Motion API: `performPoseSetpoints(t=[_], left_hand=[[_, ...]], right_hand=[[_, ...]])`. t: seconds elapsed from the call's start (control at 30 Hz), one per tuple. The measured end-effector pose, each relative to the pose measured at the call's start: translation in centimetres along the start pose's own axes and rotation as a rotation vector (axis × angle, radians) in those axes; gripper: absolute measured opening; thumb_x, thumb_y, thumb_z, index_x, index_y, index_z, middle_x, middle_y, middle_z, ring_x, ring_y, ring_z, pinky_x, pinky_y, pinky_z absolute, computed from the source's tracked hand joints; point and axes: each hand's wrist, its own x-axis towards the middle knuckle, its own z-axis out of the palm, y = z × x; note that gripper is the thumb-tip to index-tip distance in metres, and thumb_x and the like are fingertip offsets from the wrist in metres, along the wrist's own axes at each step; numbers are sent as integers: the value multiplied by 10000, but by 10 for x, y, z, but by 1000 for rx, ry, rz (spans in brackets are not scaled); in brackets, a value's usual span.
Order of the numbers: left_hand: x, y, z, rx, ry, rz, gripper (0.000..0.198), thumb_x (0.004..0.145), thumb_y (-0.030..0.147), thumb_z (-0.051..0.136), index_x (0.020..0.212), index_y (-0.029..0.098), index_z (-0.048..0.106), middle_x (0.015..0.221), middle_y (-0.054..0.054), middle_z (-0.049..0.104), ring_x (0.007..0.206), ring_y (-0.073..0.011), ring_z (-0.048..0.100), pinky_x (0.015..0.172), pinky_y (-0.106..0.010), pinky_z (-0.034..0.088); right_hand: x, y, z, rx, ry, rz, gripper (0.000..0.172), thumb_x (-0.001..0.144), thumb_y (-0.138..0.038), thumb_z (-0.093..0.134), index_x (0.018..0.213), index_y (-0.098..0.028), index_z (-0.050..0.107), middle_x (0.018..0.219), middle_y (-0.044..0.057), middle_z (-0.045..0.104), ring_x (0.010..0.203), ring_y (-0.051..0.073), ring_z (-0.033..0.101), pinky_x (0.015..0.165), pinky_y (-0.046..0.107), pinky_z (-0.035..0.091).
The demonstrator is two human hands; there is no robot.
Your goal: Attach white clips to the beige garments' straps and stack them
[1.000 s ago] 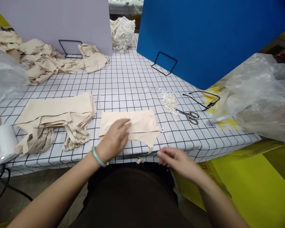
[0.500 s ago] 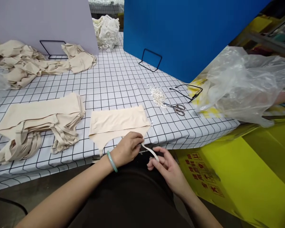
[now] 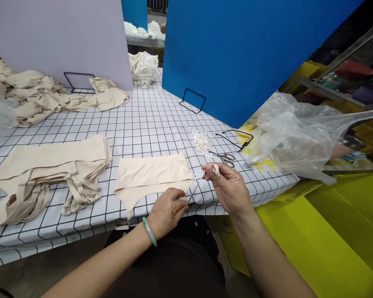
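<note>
The left hand (image 3: 167,211) pinched the near end of a thin beige strap (image 3: 195,189) at the table (image 3: 155,120) edge, and the right hand (image 3: 226,186) pinched its far end higher up, so the strap was pulled tight beside the flat beige garment (image 3: 151,174).

Beige garment (image 3: 149,176), white tablecloth with black grid (image 3: 152,120), blue board (image 3: 236,54), green bangle (image 3: 149,231)

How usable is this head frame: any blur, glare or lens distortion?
Head view: light is even and soft, with faint shadows. Both hands, left hand and right hand, and the strap are sharp. The checked tablecloth lines bow from the wide lens. The plastic bag shows mild glare.
</note>
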Motion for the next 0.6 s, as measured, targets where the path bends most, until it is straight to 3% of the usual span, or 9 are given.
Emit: performPoseSetpoints(t=[0.1,0.17,0.27,0.33,0.47,0.6], left_hand=[[-2,0,1,-40,5,8,133,914,160,558,931,188,686,1070,-101,659,988,-243,597,836,-408,558],[0,4,-6,-129,65,-11,197,913,157,551,1080,194,648,1115,-111,648,1019,-241,600,869,-418,555],[12,16,-31,-367,240,-147,289,931,199,531,1217,206,569,1151,-114,621,996,-201,610,832,-356,564],[23,24,-53,-509,326,-256,230,924,245,551,1145,200,593,1080,-98,628,914,-171,611,755,-299,558],[40,27,-79,-674,242,-405,173,837,334,657,852,165,618,836,-49,627,731,-135,574,629,-251,507],[38,18,-78,-813,110,-530,246,813,387,651,756,159,577,704,1,555,569,-83,471,500,-213,413]], right_hand=[[12,-6,18,68,-13,-37,227,819,-459,715,827,-232,716,830,9,638,803,151,630,813,337,551],[12,-12,26,126,-82,65,277,842,-488,677,906,-219,695,742,-11,595,596,106,561,598,273,534],[3,-15,34,21,-162,175,326,873,-510,631,954,-198,677,568,-65,445,422,62,330,389,203,323],[-6,-13,38,-134,-189,165,324,881,-508,621,910,-191,680,572,-52,449,464,77,353,417,211,312],[-24,-7,45,-423,-223,86,331,921,-498,548,843,-199,666,596,-29,469,527,111,383,480,241,326],[-33,-4,47,-596,-281,1,334,963,-447,479,790,-213,643,567,-34,423,518,117,354,489,251,300]])
